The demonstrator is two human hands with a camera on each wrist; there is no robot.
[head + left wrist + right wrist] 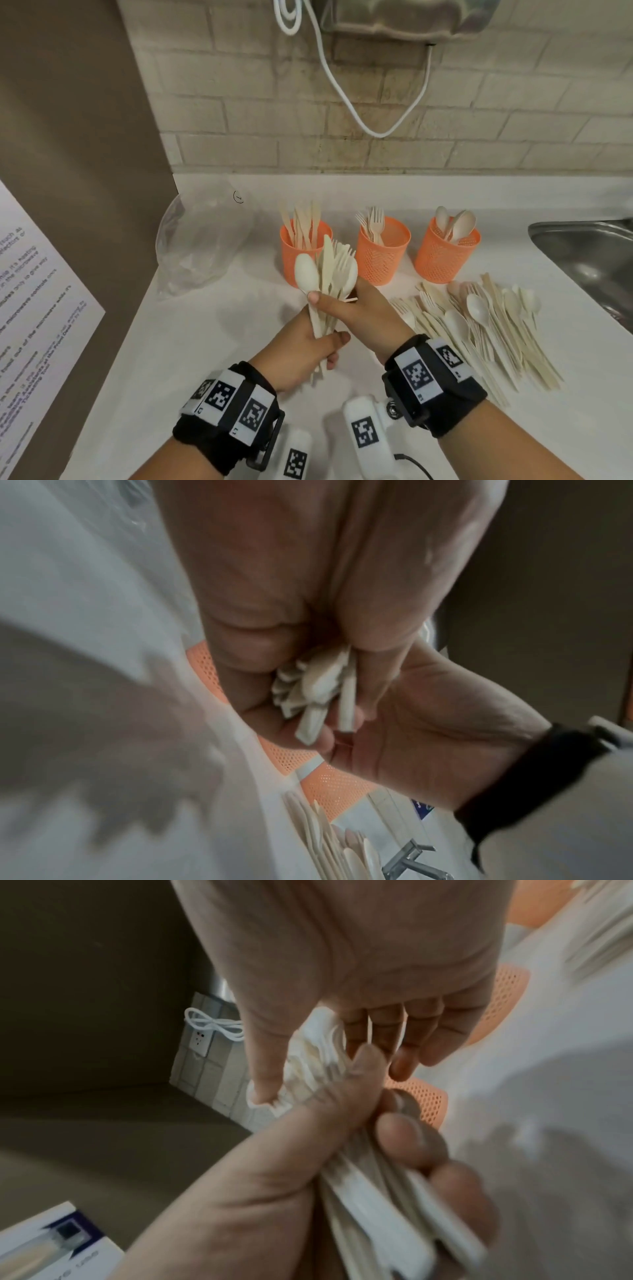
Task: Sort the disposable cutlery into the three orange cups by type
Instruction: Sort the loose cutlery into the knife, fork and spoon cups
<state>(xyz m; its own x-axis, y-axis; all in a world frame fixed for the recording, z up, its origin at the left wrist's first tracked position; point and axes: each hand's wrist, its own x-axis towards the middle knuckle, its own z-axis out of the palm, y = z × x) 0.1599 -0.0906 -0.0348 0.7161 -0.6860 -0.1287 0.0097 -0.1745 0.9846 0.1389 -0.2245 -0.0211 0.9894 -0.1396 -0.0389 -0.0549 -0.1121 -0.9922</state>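
Observation:
My left hand [334,349] grips the handles of a mixed bundle of cutlery [329,270], held upright above the white counter [212,342]. Higher up the bundle, my right hand [334,298] pinches it with the thumb in front and the fingers behind. In the left wrist view the handle ends of the bundle [318,693] stick out of my fist. Behind stand three orange mesh cups: the left cup [291,253] holds knives, the middle cup [382,257] forks, the right cup [443,257] spoons. A loose pile of cutlery [479,325] lies on the counter to the right.
A crumpled clear plastic bag [198,246] lies at the back left. A steel sink [589,253] is set into the counter at the far right. A brown panel [85,137] with a printed notice [34,308] bounds the left side. A white cable [376,130] hangs on the brick wall.

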